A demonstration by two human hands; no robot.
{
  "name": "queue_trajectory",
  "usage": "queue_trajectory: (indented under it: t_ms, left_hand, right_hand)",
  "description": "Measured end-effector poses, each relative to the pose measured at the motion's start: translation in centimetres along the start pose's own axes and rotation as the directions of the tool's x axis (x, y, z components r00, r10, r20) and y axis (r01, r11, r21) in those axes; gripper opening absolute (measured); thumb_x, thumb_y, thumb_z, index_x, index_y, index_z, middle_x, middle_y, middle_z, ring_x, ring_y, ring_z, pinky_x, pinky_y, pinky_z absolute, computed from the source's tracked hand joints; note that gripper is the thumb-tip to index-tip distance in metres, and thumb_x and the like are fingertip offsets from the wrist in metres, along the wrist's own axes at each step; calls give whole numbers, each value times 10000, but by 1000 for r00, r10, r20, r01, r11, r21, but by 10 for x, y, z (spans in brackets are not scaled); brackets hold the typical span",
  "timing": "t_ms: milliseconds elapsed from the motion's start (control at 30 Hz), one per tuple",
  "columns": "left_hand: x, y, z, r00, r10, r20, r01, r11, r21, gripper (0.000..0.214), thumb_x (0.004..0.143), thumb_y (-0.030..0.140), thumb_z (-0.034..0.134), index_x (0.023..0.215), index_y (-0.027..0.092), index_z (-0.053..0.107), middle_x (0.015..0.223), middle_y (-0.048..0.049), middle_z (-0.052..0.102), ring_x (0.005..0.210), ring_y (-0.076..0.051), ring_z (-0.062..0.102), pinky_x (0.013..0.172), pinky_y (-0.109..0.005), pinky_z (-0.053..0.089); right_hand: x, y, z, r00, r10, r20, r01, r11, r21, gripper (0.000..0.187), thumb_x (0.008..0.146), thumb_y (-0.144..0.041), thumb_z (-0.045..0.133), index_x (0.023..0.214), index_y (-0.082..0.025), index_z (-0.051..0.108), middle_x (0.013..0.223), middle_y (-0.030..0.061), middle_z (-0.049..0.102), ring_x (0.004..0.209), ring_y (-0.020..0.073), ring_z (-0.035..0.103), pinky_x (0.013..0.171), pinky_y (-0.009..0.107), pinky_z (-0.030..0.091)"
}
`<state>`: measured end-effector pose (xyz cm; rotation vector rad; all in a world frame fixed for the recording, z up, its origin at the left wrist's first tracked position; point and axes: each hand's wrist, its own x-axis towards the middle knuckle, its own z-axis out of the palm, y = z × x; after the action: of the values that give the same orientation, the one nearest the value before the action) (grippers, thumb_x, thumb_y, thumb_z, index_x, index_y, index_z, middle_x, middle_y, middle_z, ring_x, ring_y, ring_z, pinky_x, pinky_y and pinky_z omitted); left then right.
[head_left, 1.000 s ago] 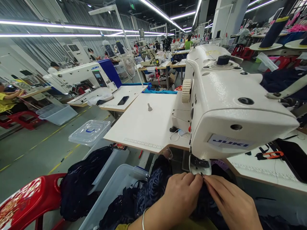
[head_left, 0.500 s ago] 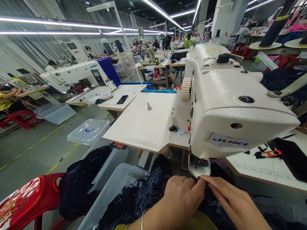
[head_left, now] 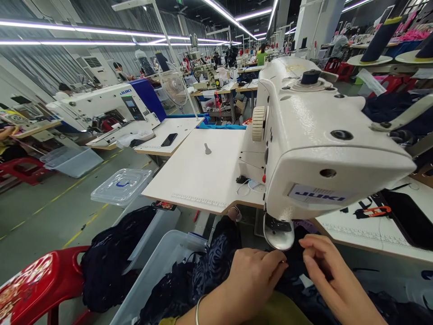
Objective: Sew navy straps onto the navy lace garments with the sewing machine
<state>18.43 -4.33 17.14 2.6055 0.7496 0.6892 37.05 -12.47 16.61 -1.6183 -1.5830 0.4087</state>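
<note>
A white Juki sewing machine fills the middle of the head view. Dark navy lace fabric lies under its head and spills down to the left. My left hand pinches this fabric just below the machine's presser area. My right hand is beside it on the right, fingers curled over the same fabric, thumb raised a little off it.
The white sewing table stretches left of the machine. A clear plastic bin holds more dark fabric. A red stool stands at lower left. Orange-handled snips and a dark phone lie on the right. Other workers sit far behind.
My right hand has drawn back to the right, away from my left hand's fingertips; before, both hands met at the presser area. The view has dipped slightly.
</note>
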Motion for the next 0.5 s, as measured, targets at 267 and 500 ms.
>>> queue_trajectory:
  t_ms: [267,500]
  left_hand:
    - [2,-7,-4,976,-101,192,119,989,-85,61,877,259,681,931,240,660,778,43,713,674,-137,672,646,-220,494]
    - [-3,-31,4,965,-251,77,252,968,-9,447,862,440,677,1197,151,608,1229,-156,638,1155,-307,583,1019,-554,404]
  right_hand:
    - [-7,7,7,958,-210,196,225,973,-59,211,998,-246,442,1040,-258,648,898,37,657,775,161,648,681,235,565]
    - [-7,20,17,975,147,169,-168,979,120,163,921,-375,598,858,-251,685,803,-4,701,733,153,694,601,154,542]
